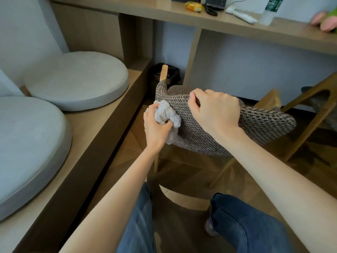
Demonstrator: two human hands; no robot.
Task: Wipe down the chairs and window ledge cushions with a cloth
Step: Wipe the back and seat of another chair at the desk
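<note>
We are looking down on a chair (255,125) with a brown woven backrest (200,136) and pale wooden legs. It is standing on the wooden floor (182,172) between the window ledge (102,128) on our left and the tabletop (237,24) ahead.

Our left hand (156,125) is gripping a crumpled, fluffy white cloth (165,114), with the fingers curled round it. The hand is pressing the cloth against the outer face of the backrest near its left end. Our right hand (215,110) is holding the top edge of the backrest just beside the cloth, with the fingers hooked over the rim. Both hands are touching the chair, and neither is hanging free.

Two round grey cushions (76,79) are lying flat, side by side, on the ledge, well apart from the cloth. A dark bin (164,73) is sitting under the tabletop, just behind the chair.

Along the tabletop we are seeing:
- a yellow packet (194,6)
- a black telephone (216,2)
- a white remote (240,15)
- a clear bottle (269,10) with a green label

The wooden frame of a second chair (319,110) is showing at the right edge. Our legs, in blue jeans (246,225), are filling the bottom of the view.
</note>
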